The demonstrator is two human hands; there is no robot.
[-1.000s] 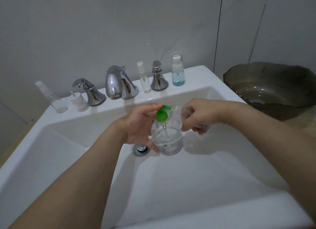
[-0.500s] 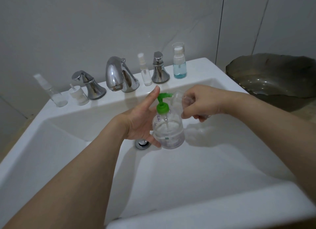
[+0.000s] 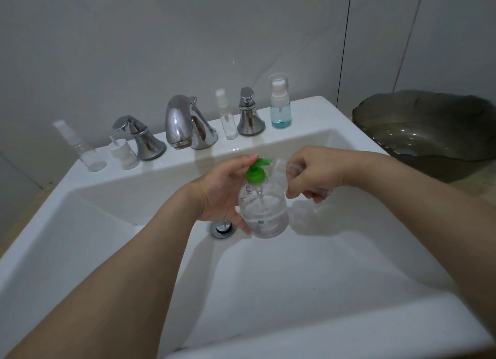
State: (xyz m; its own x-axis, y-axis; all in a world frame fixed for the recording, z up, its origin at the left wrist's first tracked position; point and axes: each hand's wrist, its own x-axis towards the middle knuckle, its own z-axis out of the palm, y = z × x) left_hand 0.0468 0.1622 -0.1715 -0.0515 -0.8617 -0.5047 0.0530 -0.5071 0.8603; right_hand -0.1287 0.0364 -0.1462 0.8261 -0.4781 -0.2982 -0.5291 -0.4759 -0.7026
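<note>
Over the white sink (image 3: pixel 335 291) my left hand (image 3: pixel 221 195) grips a clear pump bottle (image 3: pixel 264 211) with a green pump head (image 3: pixel 256 172); its thumb lies on top of the pump. The bottle holds some clear liquid. My right hand (image 3: pixel 312 175) holds a small clear bottle (image 3: pixel 284 169), tilted on its side, with its mouth right at the green spout. Most of the small bottle is hidden inside the fingers.
On the sink's back ledge stand a chrome faucet (image 3: pixel 182 122), two chrome handles (image 3: pixel 142 138) (image 3: pixel 249 114), a blue-liquid pump bottle (image 3: pixel 280 103), clear spray bottles (image 3: pixel 225 115) (image 3: pixel 80 146) and a white pump top (image 3: pixel 122 154). The drain (image 3: pixel 222 227) lies below the hands. A dark glass basin (image 3: pixel 429 128) is at right.
My left thumb, raised off the pump half a second ago, has come back down onto the green pump head. The right hand and small bottle stay at the spout.
</note>
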